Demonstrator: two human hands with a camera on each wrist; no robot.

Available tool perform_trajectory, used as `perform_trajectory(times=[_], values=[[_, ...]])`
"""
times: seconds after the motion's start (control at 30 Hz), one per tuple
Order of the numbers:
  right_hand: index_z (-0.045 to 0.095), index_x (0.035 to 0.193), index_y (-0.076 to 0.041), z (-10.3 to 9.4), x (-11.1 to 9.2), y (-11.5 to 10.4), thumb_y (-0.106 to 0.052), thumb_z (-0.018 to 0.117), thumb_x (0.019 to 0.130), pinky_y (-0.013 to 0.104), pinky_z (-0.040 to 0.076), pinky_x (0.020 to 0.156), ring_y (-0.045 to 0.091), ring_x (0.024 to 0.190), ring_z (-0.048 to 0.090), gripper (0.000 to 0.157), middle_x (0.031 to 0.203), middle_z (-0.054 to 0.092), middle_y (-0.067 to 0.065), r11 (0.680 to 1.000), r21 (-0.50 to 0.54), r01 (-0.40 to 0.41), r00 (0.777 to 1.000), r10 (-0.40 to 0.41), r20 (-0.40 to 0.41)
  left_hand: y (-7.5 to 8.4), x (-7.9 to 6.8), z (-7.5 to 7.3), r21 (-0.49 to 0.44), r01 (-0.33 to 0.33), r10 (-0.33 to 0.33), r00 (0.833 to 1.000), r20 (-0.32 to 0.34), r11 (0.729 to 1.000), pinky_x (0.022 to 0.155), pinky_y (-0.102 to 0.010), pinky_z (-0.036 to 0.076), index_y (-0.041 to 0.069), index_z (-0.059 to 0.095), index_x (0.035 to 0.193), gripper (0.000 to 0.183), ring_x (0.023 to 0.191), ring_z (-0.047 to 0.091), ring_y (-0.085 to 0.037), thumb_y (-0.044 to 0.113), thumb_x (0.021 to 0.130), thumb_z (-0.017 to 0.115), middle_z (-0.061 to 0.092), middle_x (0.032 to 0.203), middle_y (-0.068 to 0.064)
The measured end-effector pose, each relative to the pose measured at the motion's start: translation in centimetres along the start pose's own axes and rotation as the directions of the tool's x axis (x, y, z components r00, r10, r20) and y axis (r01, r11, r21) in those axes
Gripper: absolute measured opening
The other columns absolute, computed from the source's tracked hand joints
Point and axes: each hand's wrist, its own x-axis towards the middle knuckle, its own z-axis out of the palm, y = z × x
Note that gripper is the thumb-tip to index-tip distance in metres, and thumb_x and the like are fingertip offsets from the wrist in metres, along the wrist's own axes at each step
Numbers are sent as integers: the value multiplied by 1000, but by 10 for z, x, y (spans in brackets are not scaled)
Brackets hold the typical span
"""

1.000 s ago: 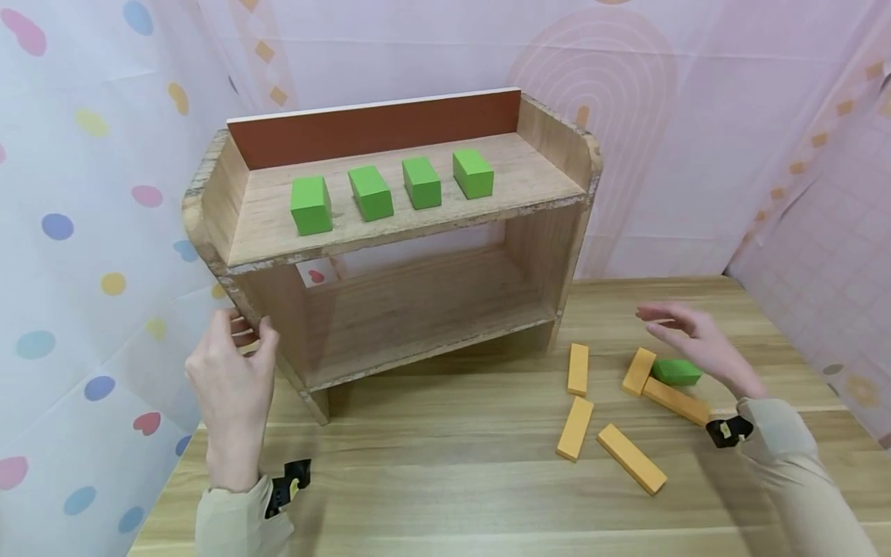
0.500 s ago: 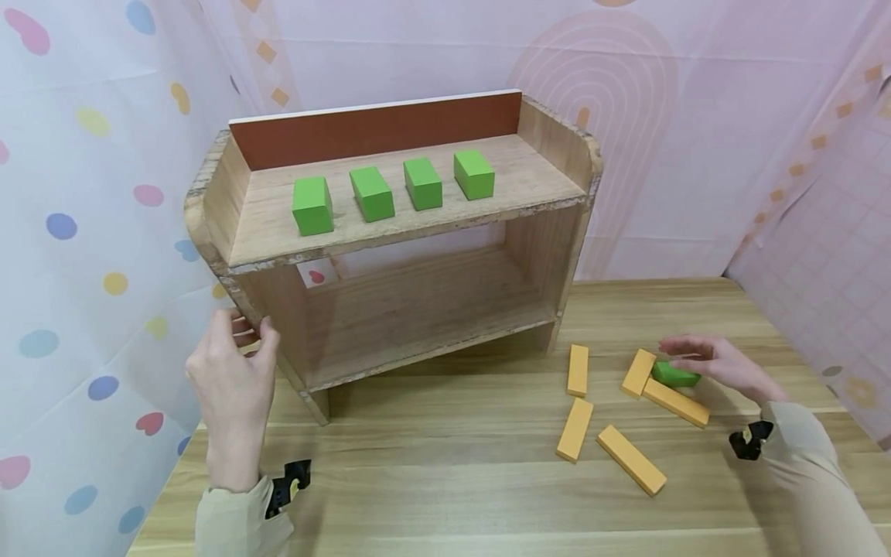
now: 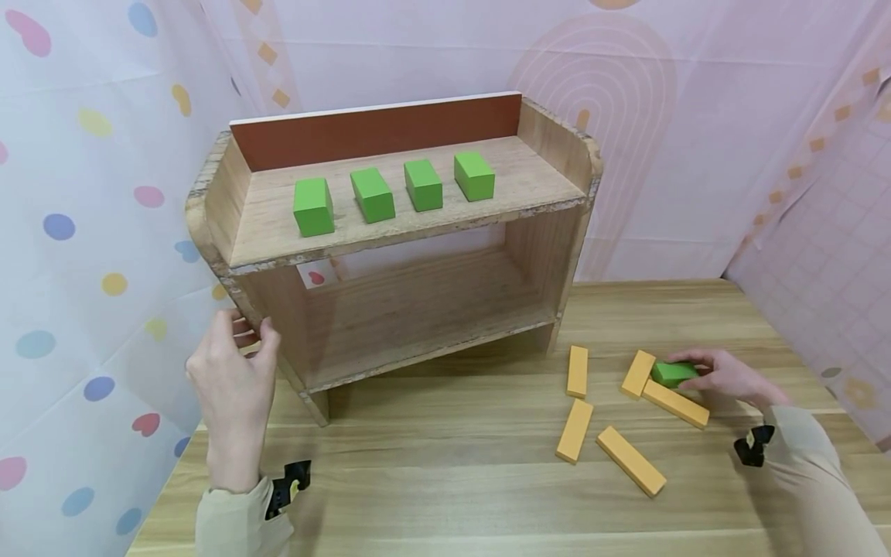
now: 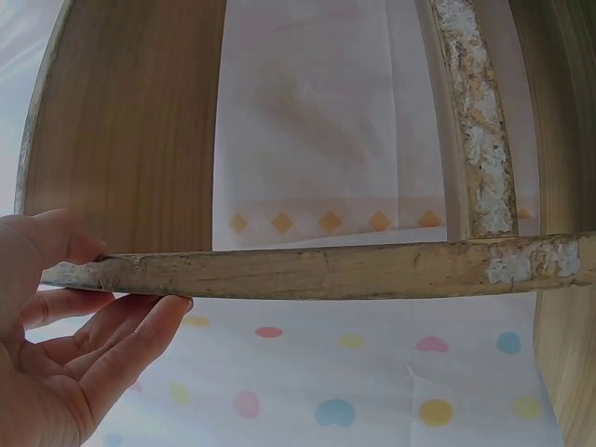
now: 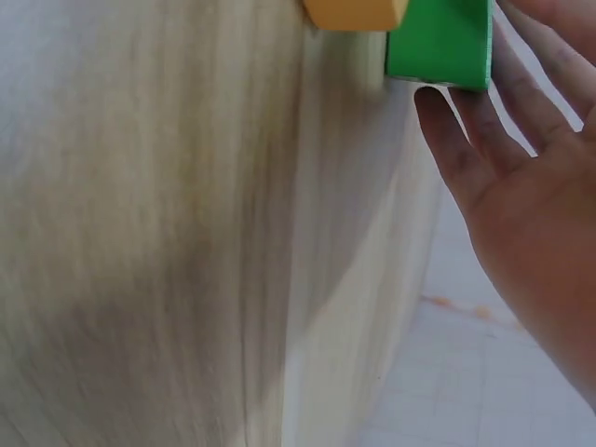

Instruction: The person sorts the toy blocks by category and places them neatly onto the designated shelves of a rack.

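My left hand [image 3: 233, 379] grips the front edge of the left side panel of a small wooden shelf [image 3: 418, 309]. In the left wrist view, the thumb lies on one face of that panel [image 4: 326, 272] and the fingers on the other. At the right, my right hand [image 3: 738, 379] holds a green block [image 3: 672, 375] low at the table, thumb on its near side and fingers on its far side. The right wrist view shows fingertips against the green block [image 5: 442, 42], beside an orange block [image 5: 356, 11].
Several green blocks [image 3: 424, 186] stand in a row on the shelf's top board. Orange blocks [image 3: 632, 461] lie scattered on the wooden table [image 3: 445, 472], two of them [image 3: 637, 374] close by the right hand. Patterned cloth [image 3: 445, 46] hangs behind and at both sides.
My right hand has come down from above the table onto the green block, and its fingers have closed around it. The left hand has stayed on the shelf panel.
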Motion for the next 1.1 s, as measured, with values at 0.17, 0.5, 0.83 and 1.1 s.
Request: perform_trajectory(times=[0.17,0.5,0.83,1.1], values=[[47,124,15,1,2,2,-8,71,80,20,46,70,-4,84,51,55,118,57,31,1000,-15,-2,1000,2,17,0,0,0,6,0,0,1000,1,1000,67,4,24,-9,59,94,21,72,69,-40,11,89,57,69,87,-26],[49,124,14,0,4,2,-4,67,82,20,46,70,-3,84,51,49,117,57,30,1000,-26,-17,999,18,30,0,0,0,8,6,-6,1000,4,1000,67,5,23,-9,59,94,21,73,69,-40,12,89,57,69,88,-26],[49,126,12,1,3,1,-6,66,83,21,48,71,-2,84,53,49,120,55,30,999,-22,-49,999,49,16,0,0,0,7,7,-7,1000,5,1000,66,6,23,-9,59,94,22,73,69,-40,12,89,57,69,87,-26],[50,126,11,1,3,-2,-8,66,84,21,48,70,-1,83,54,49,116,58,26,999,-20,-40,999,40,5,0,0,1,-16,-12,11,1000,-15,1000,66,6,25,-9,60,93,20,71,69,-40,10,88,57,69,86,-26]])
